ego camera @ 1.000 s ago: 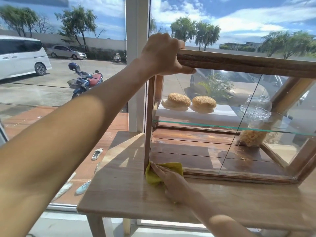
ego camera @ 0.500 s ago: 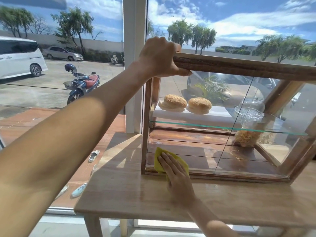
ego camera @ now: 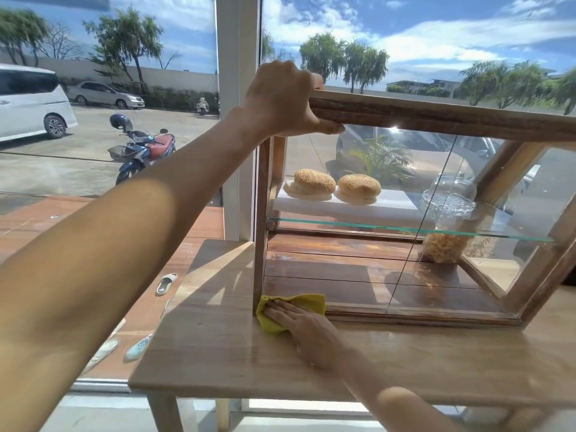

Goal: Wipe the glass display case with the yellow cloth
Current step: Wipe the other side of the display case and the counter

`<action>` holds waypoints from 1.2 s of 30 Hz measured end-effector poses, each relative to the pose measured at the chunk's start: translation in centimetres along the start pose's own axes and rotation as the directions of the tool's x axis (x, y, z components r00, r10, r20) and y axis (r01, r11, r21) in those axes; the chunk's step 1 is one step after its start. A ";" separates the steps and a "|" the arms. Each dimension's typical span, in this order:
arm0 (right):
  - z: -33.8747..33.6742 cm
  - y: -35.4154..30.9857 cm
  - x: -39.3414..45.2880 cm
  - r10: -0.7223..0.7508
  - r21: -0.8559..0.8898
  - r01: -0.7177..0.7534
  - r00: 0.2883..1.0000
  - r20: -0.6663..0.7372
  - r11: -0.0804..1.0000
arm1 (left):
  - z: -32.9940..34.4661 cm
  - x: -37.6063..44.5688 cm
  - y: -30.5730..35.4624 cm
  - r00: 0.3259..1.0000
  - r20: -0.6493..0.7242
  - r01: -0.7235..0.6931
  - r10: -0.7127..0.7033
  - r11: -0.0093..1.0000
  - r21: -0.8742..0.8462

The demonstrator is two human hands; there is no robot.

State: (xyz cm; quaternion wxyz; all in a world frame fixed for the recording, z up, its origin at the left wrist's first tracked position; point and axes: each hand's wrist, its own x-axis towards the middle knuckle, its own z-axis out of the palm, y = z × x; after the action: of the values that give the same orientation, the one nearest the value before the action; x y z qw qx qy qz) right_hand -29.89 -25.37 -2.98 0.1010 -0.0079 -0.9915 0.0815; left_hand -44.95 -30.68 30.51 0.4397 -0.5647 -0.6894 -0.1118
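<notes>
A wood-framed glass display case [ego camera: 436, 115] stands on a wooden table [ego camera: 218, 353] by a window. My left hand [ego camera: 283, 99] grips the case's top left corner, thumb under the top rail. My right hand [ego camera: 302, 325] lies flat, fingers straight, pressing the yellow cloth [ego camera: 272, 321] against the bottom left corner of the front glass, where the frame meets the table. Part of the cloth is hidden under my fingers.
Inside the case, two sesame buns [ego camera: 336, 187] sit on a white board above a glass shelf [ego camera: 405, 229], with a glass domed dish [ego camera: 448, 194] and a pale noodle-like bundle [ego camera: 442, 247] to the right. A white window post [ego camera: 238, 120] stands behind the case.
My right hand went up onto the lower glass with the cloth, then came back down and left to the bottom corner. My left hand has stayed on the top corner.
</notes>
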 end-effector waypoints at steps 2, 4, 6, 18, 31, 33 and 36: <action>-0.5 0.9 -0.9 0.001 -0.030 0.000 1.000 0.031 1.000 | -0.1 0.0 0.1 1.000 0.008 -0.006 0.006 1.000 0.005; -1.2 1.8 -2.1 0.018 -0.038 -0.017 0.999 0.047 0.999 | 0.0 0.0 0.0 1.000 0.010 -0.010 0.010 1.000 0.012; -1.6 2.9 -3.3 0.043 -0.058 -0.040 0.998 0.056 0.998 | -0.1 -0.1 0.0 1.000 0.009 -0.010 0.010 1.000 0.013; -3.6 6.8 -8.7 0.171 -0.060 -0.168 0.983 0.064 0.984 | -0.4 -0.1 0.1 0.999 0.024 -0.030 0.030 1.000 -0.008; -4.3 8.3 -12.3 0.339 -0.042 -0.339 0.941 -0.014 0.940 | 0.1 0.0 -0.1 0.999 0.003 -0.037 0.037 0.999 -0.007; -3.3 8.0 -12.7 0.412 -0.010 -0.417 0.901 -0.136 0.909 | 0.2 0.0 -0.1 0.999 -0.002 -0.036 0.036 0.999 -0.011; -1.5 6.8 -13.0 0.594 0.190 -0.566 0.728 -0.341 0.802 | 0.3 0.0 0.0 1.000 -0.008 -0.029 0.029 0.999 -0.018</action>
State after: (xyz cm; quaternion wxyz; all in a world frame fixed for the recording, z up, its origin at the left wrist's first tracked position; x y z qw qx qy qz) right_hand -16.83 -18.88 -5.22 0.2629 -0.3293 -0.8958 0.1415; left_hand -45.03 -30.50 30.34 0.4387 -0.5783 -0.6783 -0.1140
